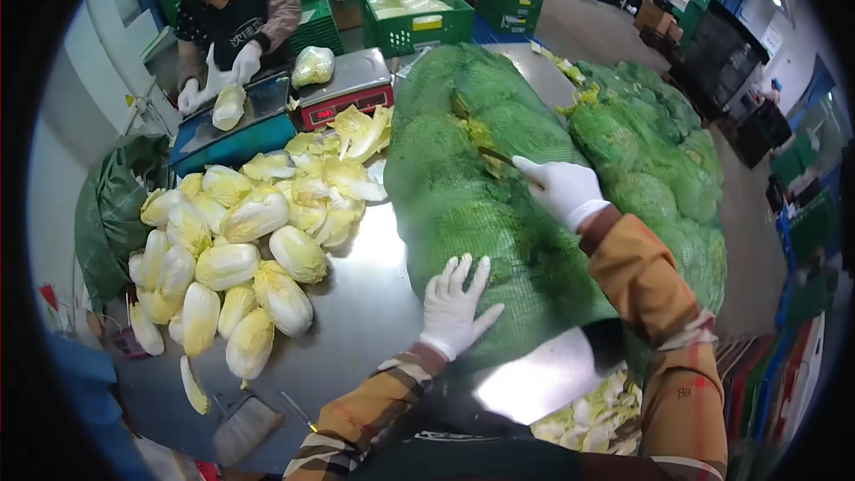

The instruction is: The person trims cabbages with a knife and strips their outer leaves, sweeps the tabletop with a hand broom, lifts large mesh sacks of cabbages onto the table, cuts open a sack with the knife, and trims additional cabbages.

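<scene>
A big green mesh sack (499,232) packed with cabbages lies across the metal table in front of me. My left hand (457,307), in a white glove, rests on its near end with fingers spread. Gloved too, my right hand (563,189) is closed around the handle of a knife (496,156). The blade points left over the upper part of the sack; whether it touches the mesh I cannot tell. To the left of the sack lies a heap of trimmed napa cabbages (227,265), with loose yellow leaves (334,174) behind them.
Another full mesh sack (659,169) lies on the right. Across the table a co-worker (227,36) handles a wrapped cabbage beside a scale (343,89). A green crate (416,22) stands at the back. A brush (248,428) lies at the near edge; leaf scraps (592,419) are below.
</scene>
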Tool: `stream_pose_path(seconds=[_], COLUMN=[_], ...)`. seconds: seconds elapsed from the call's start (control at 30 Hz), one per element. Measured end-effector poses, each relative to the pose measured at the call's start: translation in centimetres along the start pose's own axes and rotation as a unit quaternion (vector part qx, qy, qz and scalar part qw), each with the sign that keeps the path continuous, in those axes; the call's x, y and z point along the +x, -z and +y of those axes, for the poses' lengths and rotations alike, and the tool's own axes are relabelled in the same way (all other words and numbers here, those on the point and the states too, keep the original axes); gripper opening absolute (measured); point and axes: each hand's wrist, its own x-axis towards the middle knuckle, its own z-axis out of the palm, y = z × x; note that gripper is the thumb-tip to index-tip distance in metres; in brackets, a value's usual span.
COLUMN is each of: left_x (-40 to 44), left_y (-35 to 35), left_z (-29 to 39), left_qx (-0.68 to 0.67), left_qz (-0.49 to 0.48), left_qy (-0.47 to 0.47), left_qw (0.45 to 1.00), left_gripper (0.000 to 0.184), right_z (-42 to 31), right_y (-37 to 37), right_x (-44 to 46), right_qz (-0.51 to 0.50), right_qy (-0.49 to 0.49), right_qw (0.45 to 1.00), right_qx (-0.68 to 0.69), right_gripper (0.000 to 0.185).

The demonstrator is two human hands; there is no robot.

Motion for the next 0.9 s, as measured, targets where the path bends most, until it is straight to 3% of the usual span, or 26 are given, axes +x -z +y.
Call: stream_pose_path(seconds=[0.1, 0.17, 0.2, 0.3, 0.33, 0.37, 0.43, 0.53, 0.63, 0.67, 0.73, 0.77, 0.8, 0.9], left_x=[0.1, 0.2, 0.7, 2.9, 4.0, 5.2, 7.5, 9.9, 9.7, 9.4, 8.2, 7.6, 7.4, 6.1], left_y=[0.9, 1.5, 2.1, 2.6, 2.3, 1.5, 1.3, 0.6, 1.7, 2.3, 2.0, 1.9, 1.6, 1.1], left_z=[-0.3, -1.0, -1.3, -1.6, -1.5, -1.7, -0.4, 1.3, 2.3, 2.8, 3.8, 4.2, 4.6, 5.7], left_qx=[-0.014, -0.039, -0.089, -0.118, -0.108, -0.072, -0.058, -0.106, -0.018, 0.019, 0.085, 0.118, 0.1, 0.173], left_qz=[-0.003, -0.006, 0.027, 0.035, 0.07, 0.089, 0.134, 0.088, 0.052, 0.02, 0.059, 0.076, 0.055, -0.145], left_qy=[-0.017, -0.033, -0.044, -0.006, -0.019, -0.038, -0.077, -0.119, -0.185, -0.207, -0.266, -0.298, -0.352, -0.349], left_qw=[1.0, 0.999, 0.995, 0.992, 0.991, 0.993, 0.986, 0.983, 0.981, 0.978, 0.958, 0.944, 0.929, 0.91], left_gripper=[0.076, 0.073, 0.06, 0.041, 0.027, 0.027, 0.026, 0.028, 0.032, 0.037, 0.04, 0.043, 0.05, 0.049], right_z=[1.5, 1.7, 2.8, 5.3, 4.2, 2.6, 2.0, 0.3, 0.5, 1.0, 0.6, 0.5, 0.0, -1.1], right_y=[-1.3, 5.4, 7.3, 8.6, 8.4, 7.5, 3.0, 0.1, 3.1, 4.7, 6.8, 5.3, 4.8, 2.4], right_x=[-5.2, -9.7, -11.2, -13.4, -13.1, -12.5, -12.5, -18.3, -29.5, -31.8, -34.1, -34.6, -34.0, -31.9], right_qz=[-0.062, -0.236, -0.243, -0.098, -0.067, -0.037, 0.007, -0.057, -0.168, -0.156, -0.142, -0.055, -0.013, 0.034], right_qy=[0.002, -0.031, -0.065, -0.003, -0.05, -0.097, -0.086, -0.117, -0.118, -0.116, -0.12, -0.131, -0.162, -0.207], right_qw=[0.998, 0.971, 0.968, 0.992, 0.993, 0.989, 0.994, 0.99, 0.97, 0.972, 0.975, 0.977, 0.973, 0.963], right_qx=[-0.019, -0.032, -0.018, 0.075, 0.089, 0.103, 0.07, 0.057, 0.133, 0.132, 0.122, 0.158, 0.167, 0.171], right_gripper=[0.04, 0.04, 0.039, 0.04, 0.04, 0.041, 0.038, 0.039, 0.039, 0.037, 0.031, 0.033, 0.034, 0.039])
